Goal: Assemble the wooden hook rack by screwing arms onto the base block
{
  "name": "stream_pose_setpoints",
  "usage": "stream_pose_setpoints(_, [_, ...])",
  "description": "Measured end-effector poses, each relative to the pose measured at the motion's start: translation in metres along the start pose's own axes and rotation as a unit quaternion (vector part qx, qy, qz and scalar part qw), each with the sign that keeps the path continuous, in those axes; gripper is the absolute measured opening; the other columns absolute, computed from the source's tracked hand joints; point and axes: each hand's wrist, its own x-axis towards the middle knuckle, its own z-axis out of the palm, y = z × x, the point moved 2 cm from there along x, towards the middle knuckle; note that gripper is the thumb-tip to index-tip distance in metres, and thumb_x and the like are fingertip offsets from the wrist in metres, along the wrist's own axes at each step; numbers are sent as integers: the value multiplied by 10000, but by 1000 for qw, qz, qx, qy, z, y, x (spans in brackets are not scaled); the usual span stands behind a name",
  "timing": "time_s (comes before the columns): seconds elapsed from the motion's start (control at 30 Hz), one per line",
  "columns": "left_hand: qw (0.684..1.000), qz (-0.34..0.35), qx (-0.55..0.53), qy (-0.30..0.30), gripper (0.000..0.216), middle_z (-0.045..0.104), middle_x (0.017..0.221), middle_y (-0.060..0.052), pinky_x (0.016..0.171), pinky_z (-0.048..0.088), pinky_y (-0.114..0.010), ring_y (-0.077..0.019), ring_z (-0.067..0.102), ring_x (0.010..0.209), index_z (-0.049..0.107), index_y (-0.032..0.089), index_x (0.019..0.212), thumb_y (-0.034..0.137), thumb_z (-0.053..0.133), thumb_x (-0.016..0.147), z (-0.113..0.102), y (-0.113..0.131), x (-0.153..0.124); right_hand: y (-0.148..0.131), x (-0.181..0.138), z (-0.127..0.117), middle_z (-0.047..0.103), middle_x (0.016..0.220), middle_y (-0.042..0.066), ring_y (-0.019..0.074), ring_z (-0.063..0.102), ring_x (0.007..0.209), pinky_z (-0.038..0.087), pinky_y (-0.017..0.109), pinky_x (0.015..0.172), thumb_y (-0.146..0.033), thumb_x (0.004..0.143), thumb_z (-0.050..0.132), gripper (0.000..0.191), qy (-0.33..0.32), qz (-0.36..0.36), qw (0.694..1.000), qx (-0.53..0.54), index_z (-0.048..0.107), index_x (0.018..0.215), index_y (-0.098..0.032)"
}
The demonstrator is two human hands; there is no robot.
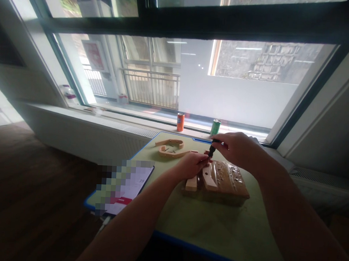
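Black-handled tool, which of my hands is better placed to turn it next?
Probably your right hand: it grips the black-handled tool from above. Your left hand is lower, fingertips near the tool's tip, by the pale wooden piece.

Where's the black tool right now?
In the head view, the black tool is a little right of centre, held in the right hand, its lower end near the left hand.

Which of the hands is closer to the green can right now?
Right. The right hand, gripping the black tool, is just on the near side of the green can; the left hand is lower and farther left, by the tool's bottom end.
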Motion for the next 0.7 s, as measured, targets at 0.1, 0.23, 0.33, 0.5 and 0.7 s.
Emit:
stream_pose_setpoints(0.1, [1000,-15,-17,13,301,680,864,-48,643,433,-215,-138,589,724,659,151,1001,354,507,838,-2,2,-1,0,3,5,604,585,31,129,491,516,265,255,490,-469,849,442,403,5,26,998,-55,661,684,-174])
stream_pose_setpoints(0.23, [998,-13,-53,21,310,681,852,-66,672,442,-226,-143,596,746,677,116,924,335,465,864,-2,2,-1,-3,3,9,655,760,52,148,548,633,310,252,540,-456,861,439,362,30,13,999,-34,670,887,-177])
stream_pose_setpoints(0.33, [998,-8,-64,17,319,682,887,-83,684,446,-227,-146,605,770,678,115,931,305,426,883,-2,2,0,-3,2,7,663,883,45,138,571,731,353,234,615,-331,872,462,258,27,-30,999,19,637,1004,-196])
stream_pose_setpoints(0.5, [996,-29,-77,33,301,684,923,-65,653,451,-217,-148,608,751,680,152,985,353,536,814,0,0,-1,5,3,5,612,639,43,135,509,557,285,257,519,-441,875,414,412,2,35,997,-68,641,679,-159])
stream_pose_setpoints(0.7, [992,-66,-104,28,322,642,683,-33,522,402,-188,-99,547,567,671,117,877,382,493,837,3,-6,-2,0,4,12,641,743,62,151,547,636,316,258,553,-424,882,406,377,-2,19,999,-38,662,830,-152])
